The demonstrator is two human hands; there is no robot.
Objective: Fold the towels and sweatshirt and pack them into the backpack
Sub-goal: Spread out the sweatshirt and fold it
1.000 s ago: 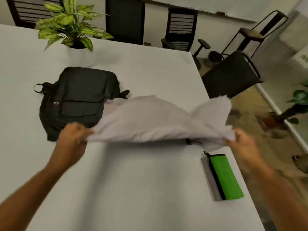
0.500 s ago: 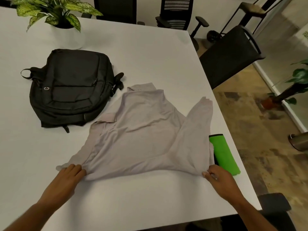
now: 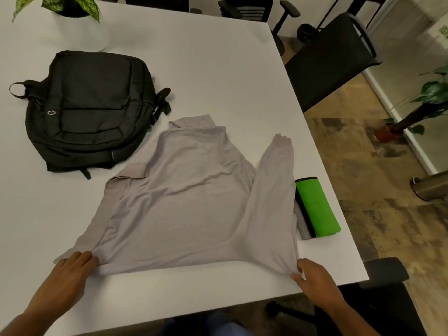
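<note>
In the head view, a pale grey sweatshirt [image 3: 194,202] is lying spread flat on the white table [image 3: 218,69], its hem toward the person and its collar pointing away. The left hand [image 3: 72,270] is gripping the near left corner of the hem, fingers curled over the cloth; the right hand [image 3: 312,275] is pinching the near right corner, fingertips closed on the fabric. One sleeve is stretching up along the right side, the other lying folded at the left. A black backpack [image 3: 89,110] is lying closed just beyond the sweatshirt's left shoulder. A folded green towel [image 3: 317,207] is sitting just beside the right sleeve, near the table's edge. A potted plant [image 3: 72,10] is standing at the far left.
</note>
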